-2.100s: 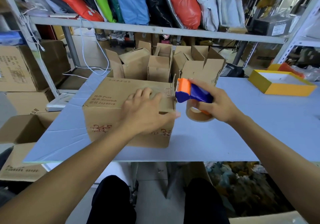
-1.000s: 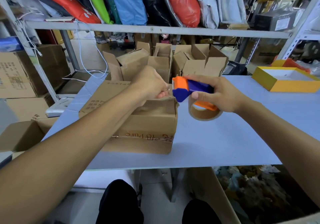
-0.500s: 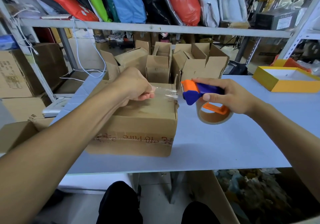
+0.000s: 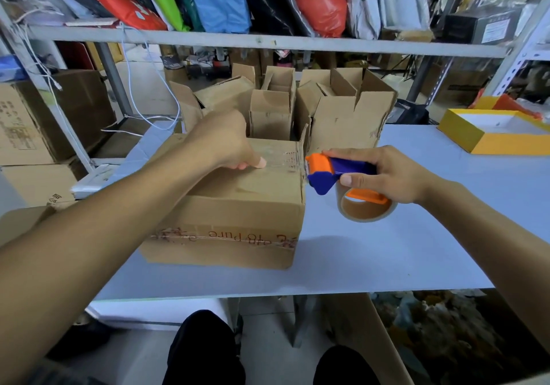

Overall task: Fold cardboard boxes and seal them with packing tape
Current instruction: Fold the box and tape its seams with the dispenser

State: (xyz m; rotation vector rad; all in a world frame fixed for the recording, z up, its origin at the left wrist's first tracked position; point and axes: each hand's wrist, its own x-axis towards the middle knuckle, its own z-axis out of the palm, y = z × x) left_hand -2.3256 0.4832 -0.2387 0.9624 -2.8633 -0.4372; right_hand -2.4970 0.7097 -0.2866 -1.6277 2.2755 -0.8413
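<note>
Brown cardboard box [image 4: 238,206] sits on the pale table [image 4: 387,250]; the left hand [image 4: 226,143] pinches clear tape [image 4: 285,161] onto its top. The right hand [image 4: 384,173] grips the blue-and-orange tape dispenser [image 4: 333,173] at the box's right edge. Keep the strip taut and centred on the seam.

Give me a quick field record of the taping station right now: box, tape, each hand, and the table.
box: cardboard box on white table, top flaps closed
tape: clear strip stretched over the box top to the dispenser
left hand: fingers pinching the tape end onto the box top
right hand: gripping tape dispenser at the box's right edge
behind: open boxes; yellow tray far right
</note>
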